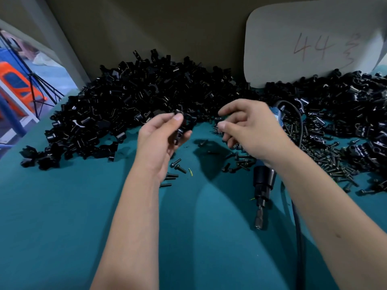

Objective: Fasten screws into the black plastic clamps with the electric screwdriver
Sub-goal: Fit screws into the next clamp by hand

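Holding one black clamp (181,127) pinched between thumb and fingers just in front of the big clamp pile (146,97), the left hand (161,139) should turn the hole to face the right hand (247,130). Its thumb and forefinger are curled together on something small and dark, likely a screw, though that is too blurred to confirm. Seating it straight before lifting the electric screwdriver (261,185), which lies unheld right of the pile among loose screws (326,160), would avoid cross-threading.
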A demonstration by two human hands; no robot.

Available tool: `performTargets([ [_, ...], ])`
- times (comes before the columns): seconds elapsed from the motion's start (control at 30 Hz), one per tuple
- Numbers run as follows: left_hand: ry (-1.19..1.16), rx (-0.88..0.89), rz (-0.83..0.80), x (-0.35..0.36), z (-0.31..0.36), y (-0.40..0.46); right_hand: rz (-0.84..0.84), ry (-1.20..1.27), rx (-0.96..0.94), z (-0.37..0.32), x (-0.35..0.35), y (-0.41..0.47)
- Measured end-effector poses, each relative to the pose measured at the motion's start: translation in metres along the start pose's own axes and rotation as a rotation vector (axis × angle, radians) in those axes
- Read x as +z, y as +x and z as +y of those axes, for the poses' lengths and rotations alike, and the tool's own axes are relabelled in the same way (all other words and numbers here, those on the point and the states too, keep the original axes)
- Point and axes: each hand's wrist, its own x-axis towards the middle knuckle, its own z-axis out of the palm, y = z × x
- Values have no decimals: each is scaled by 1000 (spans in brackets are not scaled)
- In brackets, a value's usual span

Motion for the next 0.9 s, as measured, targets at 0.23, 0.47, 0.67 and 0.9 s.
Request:
performTargets([
  [0.23, 64, -24, -289, 20, -12, -7, 136, 307, -61, 9, -5, -16],
  [0.47, 144, 11, -360, 22, -16, -8, 223, 255, -105, 14, 2, -20],
  [0.67, 153, 1, -351, 25, -16, -10, 223, 245, -107, 12, 5, -21],
  [0.9, 151, -23, -353, 30, -18, -10, 330, 61, -181, 11, 11, -25],
])
